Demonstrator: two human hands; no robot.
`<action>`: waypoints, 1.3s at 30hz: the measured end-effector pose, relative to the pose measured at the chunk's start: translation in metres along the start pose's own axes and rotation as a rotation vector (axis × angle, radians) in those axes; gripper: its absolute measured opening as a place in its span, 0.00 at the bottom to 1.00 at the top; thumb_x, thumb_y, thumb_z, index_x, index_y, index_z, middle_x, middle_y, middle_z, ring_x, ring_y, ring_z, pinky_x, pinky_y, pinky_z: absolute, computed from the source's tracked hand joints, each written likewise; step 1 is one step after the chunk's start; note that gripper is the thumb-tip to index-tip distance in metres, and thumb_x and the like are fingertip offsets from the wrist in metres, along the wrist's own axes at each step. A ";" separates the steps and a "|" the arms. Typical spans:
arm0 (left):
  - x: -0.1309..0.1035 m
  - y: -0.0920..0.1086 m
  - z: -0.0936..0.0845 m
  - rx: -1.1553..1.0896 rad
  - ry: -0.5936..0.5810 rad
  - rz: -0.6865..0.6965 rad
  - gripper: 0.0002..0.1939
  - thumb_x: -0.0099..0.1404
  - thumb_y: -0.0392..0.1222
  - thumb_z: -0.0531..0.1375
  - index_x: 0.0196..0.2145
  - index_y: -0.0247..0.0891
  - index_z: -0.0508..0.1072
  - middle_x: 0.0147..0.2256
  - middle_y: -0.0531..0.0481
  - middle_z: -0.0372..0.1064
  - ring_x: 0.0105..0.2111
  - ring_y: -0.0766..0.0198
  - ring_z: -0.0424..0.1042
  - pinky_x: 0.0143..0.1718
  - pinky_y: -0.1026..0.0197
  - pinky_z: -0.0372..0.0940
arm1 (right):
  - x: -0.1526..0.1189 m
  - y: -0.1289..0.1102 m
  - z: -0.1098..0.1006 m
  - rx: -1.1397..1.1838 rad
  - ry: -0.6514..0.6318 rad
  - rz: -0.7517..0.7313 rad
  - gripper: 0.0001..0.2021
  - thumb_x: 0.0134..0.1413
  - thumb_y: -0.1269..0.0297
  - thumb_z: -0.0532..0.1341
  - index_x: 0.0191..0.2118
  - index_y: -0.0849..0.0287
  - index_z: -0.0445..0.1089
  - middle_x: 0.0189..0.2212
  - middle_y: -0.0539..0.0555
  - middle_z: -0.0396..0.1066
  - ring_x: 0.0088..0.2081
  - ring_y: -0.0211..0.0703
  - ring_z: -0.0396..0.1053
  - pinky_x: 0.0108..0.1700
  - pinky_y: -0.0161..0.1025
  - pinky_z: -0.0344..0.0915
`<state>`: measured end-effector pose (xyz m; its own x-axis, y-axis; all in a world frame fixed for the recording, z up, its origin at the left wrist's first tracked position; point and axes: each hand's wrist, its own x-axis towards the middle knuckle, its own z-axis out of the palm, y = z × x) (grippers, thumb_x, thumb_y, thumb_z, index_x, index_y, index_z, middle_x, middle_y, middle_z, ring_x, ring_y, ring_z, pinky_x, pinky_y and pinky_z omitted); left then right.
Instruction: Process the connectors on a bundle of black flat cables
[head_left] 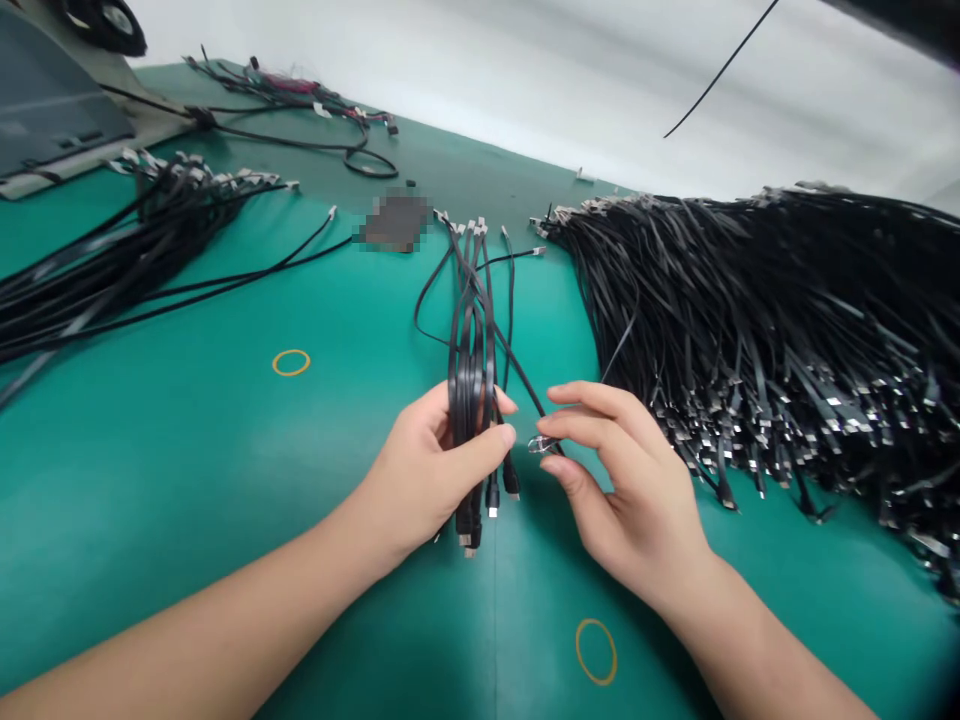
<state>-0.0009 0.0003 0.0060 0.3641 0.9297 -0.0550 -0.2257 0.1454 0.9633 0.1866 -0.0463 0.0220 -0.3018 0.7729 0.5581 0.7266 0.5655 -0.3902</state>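
Green desk [337,620], white wall [525,90] behind, two yellow rings [274,363] on the desk; left fingers [480,455] clasp a cable bundle [469,390], right fingers [592,432] pinch a single cable [538,444]!

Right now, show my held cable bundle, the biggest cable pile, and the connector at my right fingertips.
Cable bundle [469,385]: head view, mid-section.
Biggest cable pile [757,310]: head view, middle.
Connector [536,444]: head view, tip.
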 end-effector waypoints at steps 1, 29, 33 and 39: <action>0.000 0.000 0.000 0.007 0.001 0.002 0.08 0.62 0.37 0.65 0.39 0.39 0.71 0.24 0.62 0.64 0.21 0.75 0.61 0.22 0.72 0.59 | 0.000 0.000 0.000 0.000 -0.011 -0.014 0.12 0.62 0.76 0.60 0.50 0.61 0.69 0.53 0.60 0.67 0.56 0.46 0.66 0.59 0.44 0.64; 0.000 0.002 0.002 0.042 0.015 -0.009 0.08 0.61 0.37 0.63 0.39 0.37 0.69 0.24 0.62 0.62 0.21 0.74 0.59 0.23 0.69 0.58 | -0.001 -0.001 0.003 -0.039 -0.117 -0.049 0.12 0.64 0.75 0.60 0.50 0.57 0.69 0.43 0.55 0.73 0.42 0.47 0.65 0.44 0.47 0.62; 0.001 0.003 0.003 0.060 0.027 -0.008 0.08 0.60 0.37 0.63 0.38 0.37 0.70 0.24 0.61 0.62 0.22 0.73 0.59 0.23 0.68 0.57 | -0.001 -0.001 0.004 -0.052 -0.121 -0.041 0.09 0.64 0.75 0.59 0.47 0.56 0.69 0.40 0.54 0.74 0.40 0.46 0.65 0.42 0.46 0.60; -0.002 0.001 0.002 0.042 0.005 -0.025 0.09 0.60 0.39 0.64 0.38 0.37 0.69 0.24 0.61 0.61 0.22 0.72 0.59 0.22 0.69 0.57 | -0.002 -0.001 0.003 -0.070 -0.140 -0.034 0.07 0.66 0.74 0.57 0.44 0.56 0.69 0.35 0.54 0.71 0.37 0.46 0.64 0.40 0.46 0.58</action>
<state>0.0001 -0.0017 0.0079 0.3643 0.9278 -0.0804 -0.1781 0.1541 0.9719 0.1848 -0.0477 0.0189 -0.4069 0.7890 0.4603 0.7543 0.5745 -0.3179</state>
